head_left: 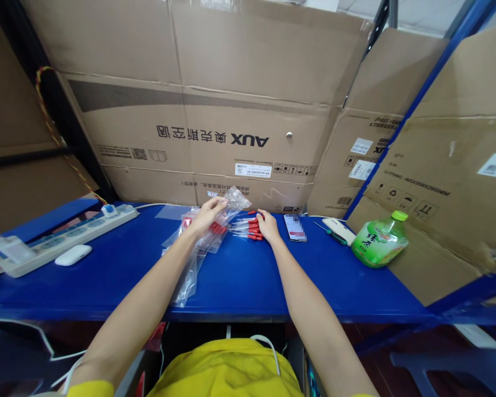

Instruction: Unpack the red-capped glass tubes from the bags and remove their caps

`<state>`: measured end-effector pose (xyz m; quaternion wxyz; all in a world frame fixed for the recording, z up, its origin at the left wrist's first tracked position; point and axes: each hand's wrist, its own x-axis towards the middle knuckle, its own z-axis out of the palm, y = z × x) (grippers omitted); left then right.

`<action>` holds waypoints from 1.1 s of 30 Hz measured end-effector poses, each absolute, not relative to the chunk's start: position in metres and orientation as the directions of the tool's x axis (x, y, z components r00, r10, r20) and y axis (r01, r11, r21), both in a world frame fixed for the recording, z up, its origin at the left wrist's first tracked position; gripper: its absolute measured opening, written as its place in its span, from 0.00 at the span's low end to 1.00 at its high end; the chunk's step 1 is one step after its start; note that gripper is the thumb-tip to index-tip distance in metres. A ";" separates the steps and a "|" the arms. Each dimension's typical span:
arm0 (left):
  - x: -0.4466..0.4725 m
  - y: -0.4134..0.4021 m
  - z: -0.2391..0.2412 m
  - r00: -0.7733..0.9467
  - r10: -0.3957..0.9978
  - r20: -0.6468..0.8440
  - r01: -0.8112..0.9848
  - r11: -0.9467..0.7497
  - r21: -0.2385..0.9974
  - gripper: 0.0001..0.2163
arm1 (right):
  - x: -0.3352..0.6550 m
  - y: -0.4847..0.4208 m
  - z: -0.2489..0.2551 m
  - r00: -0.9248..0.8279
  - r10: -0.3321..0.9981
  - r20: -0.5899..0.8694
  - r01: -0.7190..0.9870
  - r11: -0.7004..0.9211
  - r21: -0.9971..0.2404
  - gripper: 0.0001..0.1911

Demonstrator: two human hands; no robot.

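Note:
My left hand [209,216] is closed on the upper part of a clear plastic bag [236,202], which stands up crinkled from its fingers. Red-ended pieces show through the plastic below that hand. To the right lies a bunch of thin, clear-shafted sticks with red ends [254,236], side by side on the blue table. My right hand [268,226] is at the right side of this bunch, its fingers curled on the red ends. More clear plastic bags [186,284] lie under and in front of my left forearm.
A phone [295,227] lies right of my right hand. Beyond it are a white and green tool [337,230] and a tilted green-labelled bottle [379,241]. A power strip [70,242] and white earbud case [73,255] are at left. Cardboard [215,110] walls the back.

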<state>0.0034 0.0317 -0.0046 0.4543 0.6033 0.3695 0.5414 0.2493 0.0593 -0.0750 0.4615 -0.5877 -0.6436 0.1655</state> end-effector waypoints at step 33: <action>0.019 0.011 0.007 0.180 0.904 0.387 -0.045 -0.385 0.922 0.21 | 0.205 0.012 -0.022 -0.075 0.903 0.423 0.035 0.427 -0.904 0.23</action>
